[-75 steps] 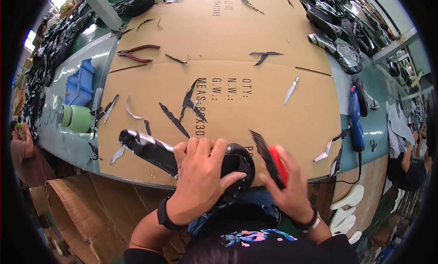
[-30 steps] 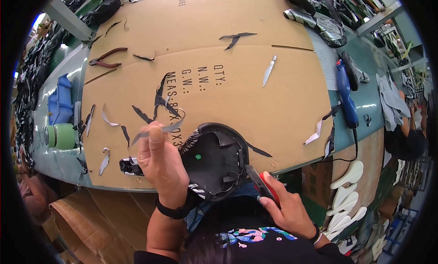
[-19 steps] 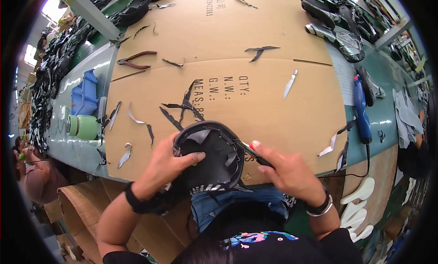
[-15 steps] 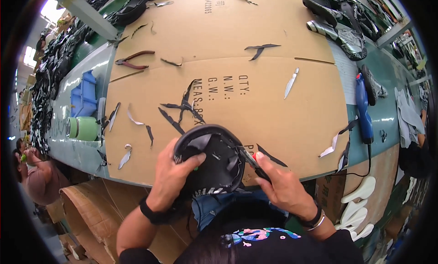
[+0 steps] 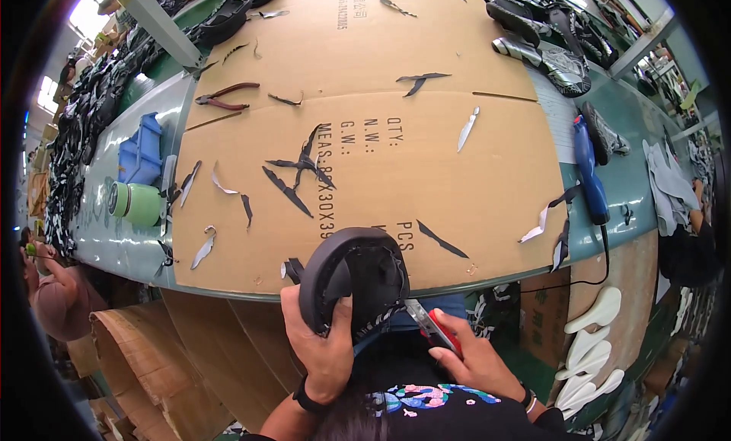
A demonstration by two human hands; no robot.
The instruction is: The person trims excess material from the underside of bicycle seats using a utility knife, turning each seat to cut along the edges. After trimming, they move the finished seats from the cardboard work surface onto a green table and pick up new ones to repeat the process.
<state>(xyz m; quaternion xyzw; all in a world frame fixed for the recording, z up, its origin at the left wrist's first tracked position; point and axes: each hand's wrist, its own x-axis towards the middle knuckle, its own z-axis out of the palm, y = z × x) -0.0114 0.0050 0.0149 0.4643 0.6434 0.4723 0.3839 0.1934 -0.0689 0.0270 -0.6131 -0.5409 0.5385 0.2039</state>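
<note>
A black, hollow, shell-like piece [image 5: 311, 292] with a thick padded rim is held over the front edge of the table. My left hand [image 5: 324, 357] is closed on its left side, the thumb reaching over the rim into the hollow. A loose dark flap [image 5: 292, 270] sticks out beyond its left edge. In my right hand [image 5: 483, 361] is a red and black utility knife [image 5: 442, 333]. Its blade points up and left, with the tip at the lower right edge of the piece; whether it is cutting into the material I cannot tell.
Dark and silvery offcuts [image 5: 301, 170] lie over the cardboard sheet [image 5: 487, 182], with red-handled pliers [image 5: 228, 97] at the left. A blue bin [image 5: 140, 151] and green jar [image 5: 135, 203] stand beyond. At the right are a blue corded tool [image 5: 590, 170] and white shaped pieces [image 5: 586, 357].
The black piece has come closer to my body and turned, its padded side now showing more. My right hand and the knife have moved down, from its upper right rim to its lower right edge.
</note>
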